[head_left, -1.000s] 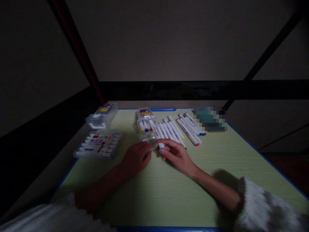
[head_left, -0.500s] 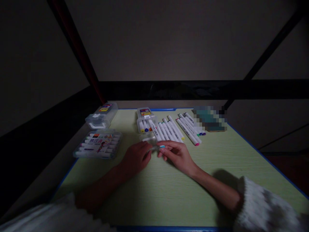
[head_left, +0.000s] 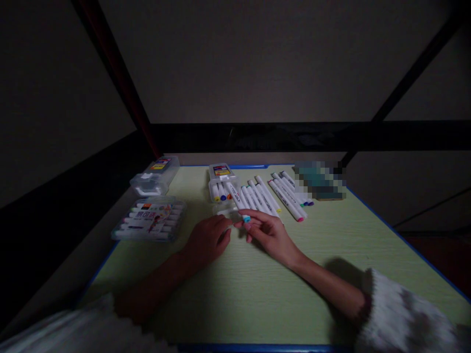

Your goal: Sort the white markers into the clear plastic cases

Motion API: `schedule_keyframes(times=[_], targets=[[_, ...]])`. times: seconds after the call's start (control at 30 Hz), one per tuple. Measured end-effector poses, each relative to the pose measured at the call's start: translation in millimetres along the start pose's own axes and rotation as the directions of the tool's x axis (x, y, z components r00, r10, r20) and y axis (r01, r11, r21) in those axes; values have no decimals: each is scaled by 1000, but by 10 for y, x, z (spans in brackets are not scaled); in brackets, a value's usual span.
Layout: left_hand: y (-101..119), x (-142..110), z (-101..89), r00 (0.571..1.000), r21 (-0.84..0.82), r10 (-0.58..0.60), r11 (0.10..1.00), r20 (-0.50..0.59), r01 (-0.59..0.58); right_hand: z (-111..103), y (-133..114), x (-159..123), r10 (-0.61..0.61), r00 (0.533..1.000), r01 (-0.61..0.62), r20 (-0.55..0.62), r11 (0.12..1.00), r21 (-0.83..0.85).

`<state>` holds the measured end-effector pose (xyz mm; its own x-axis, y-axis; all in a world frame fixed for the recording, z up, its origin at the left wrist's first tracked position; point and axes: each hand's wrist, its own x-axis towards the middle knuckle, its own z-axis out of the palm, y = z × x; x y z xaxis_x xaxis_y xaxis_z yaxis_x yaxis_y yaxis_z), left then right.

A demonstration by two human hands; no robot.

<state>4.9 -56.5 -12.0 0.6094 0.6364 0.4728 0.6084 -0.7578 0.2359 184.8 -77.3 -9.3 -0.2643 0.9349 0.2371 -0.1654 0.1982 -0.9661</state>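
The right hand (head_left: 270, 234) pinches a white marker (head_left: 239, 203) at its light-blue cap end, fingertips closed on it. The barrel slants away toward the open marker case (head_left: 222, 186). The left hand (head_left: 208, 239) is curled on the green table (head_left: 257, 294), fingertips just beside the cap.

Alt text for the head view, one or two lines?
Two hands meet over a green table: the right hand pinches a blue-capped marker, the left hand touching beside it. Loose markers and clear marker cases lie beyond.
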Motion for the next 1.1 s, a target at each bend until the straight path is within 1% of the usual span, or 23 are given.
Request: schedule_keyframes(times=[0.3,0.47,0.7,1.1], targets=[[9,1,-22,1000,3,-1,1000,6,1,-21,28,-16,-24,999,21,-32,996,-87],[7,0,-14,1000,-7,2,1000,-11,-2,-27,26,-18,-7,999,2,-36,992,-125],[5,3,-17,1000,4,9,1000,-5,-9,-19,9,-19,1,1000,-3,-13,992,-129],[8,7,-17,1000,-2,18,1000,-17,-18,-24,22,-10,-11,1000,9,-16,989,-145]])
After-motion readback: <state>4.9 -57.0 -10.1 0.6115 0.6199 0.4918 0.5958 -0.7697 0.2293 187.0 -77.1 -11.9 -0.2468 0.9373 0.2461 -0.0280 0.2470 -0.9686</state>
